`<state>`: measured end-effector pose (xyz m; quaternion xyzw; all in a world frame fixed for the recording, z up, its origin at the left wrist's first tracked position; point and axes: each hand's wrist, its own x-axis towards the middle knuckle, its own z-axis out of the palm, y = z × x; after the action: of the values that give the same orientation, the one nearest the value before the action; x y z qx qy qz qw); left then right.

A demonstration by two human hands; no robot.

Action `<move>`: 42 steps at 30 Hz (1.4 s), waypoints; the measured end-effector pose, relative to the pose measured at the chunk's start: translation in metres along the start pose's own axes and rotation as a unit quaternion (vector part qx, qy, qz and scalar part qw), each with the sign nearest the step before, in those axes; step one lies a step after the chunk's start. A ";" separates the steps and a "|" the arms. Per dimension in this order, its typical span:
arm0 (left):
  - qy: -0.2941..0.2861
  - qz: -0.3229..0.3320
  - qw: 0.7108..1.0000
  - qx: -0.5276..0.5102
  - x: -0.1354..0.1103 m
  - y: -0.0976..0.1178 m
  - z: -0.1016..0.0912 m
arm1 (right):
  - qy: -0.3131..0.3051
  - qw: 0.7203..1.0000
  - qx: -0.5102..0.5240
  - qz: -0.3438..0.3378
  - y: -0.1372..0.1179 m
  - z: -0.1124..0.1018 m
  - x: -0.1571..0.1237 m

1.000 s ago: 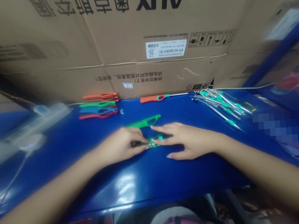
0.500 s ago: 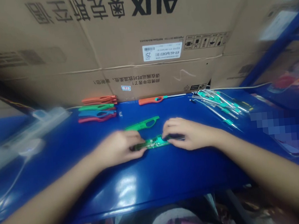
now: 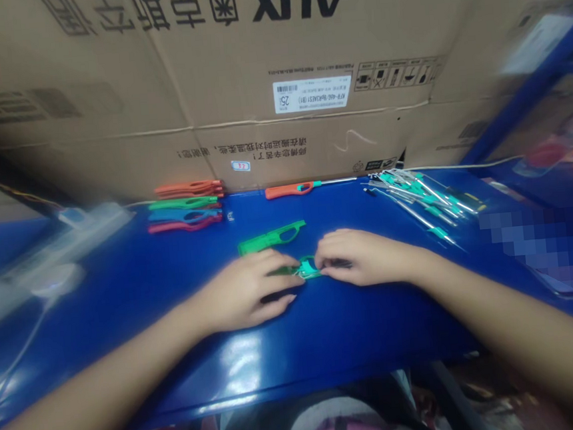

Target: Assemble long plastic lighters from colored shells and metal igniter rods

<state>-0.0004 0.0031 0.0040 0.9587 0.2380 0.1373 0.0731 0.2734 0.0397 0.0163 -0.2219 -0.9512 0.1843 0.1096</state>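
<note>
A green lighter body (image 3: 310,267), with a teal part inside it, lies low over the blue table between my hands. My right hand (image 3: 357,255) is closed in a pinch on its right end, and the fingers hide that end. My left hand (image 3: 250,288) rests its fingertips on the lighter body's left part and covers much of it. The left thumb stands apart from the fingers, not wrapped round the piece. Just behind lies a separate green lighter shell half (image 3: 272,237) with a loop-shaped opening.
Stacked orange shells (image 3: 188,189), green shells (image 3: 182,202) and blue shells (image 3: 181,215) lie at the back left. An orange lighter (image 3: 289,190) with a metal tube lies by the cardboard (image 3: 236,99). Metal tubes with teal parts (image 3: 420,196) are piled right. A power strip (image 3: 92,229) is left.
My left hand has slid right along the green lighter body, and its thumb has come away from the fingers. My right hand stays at the right end.
</note>
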 end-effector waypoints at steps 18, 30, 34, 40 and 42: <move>0.016 -0.003 1.000 -0.016 0.000 -0.004 0.003 | -0.027 0.998 0.018 0.056 0.001 -0.019 -0.011; 0.038 -0.021 0.996 -0.082 0.000 -0.005 0.003 | 0.010 0.990 0.082 0.116 0.001 -0.011 -0.006; 0.108 -0.074 0.989 -0.070 -0.002 -0.015 -0.005 | 0.041 0.995 0.032 0.087 0.004 -0.006 -0.005; 0.086 -0.172 0.981 0.036 -0.008 -0.045 -0.008 | 0.085 0.987 -0.111 0.081 0.009 0.002 0.000; 0.076 -0.177 0.981 0.034 -0.010 -0.051 -0.005 | 0.101 0.985 -0.108 0.088 0.012 0.003 0.000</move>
<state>-0.0325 0.0433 -0.0035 0.8899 0.4136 0.1867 0.0454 0.2775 0.0489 0.0082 -0.3325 -0.9264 0.0661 0.1637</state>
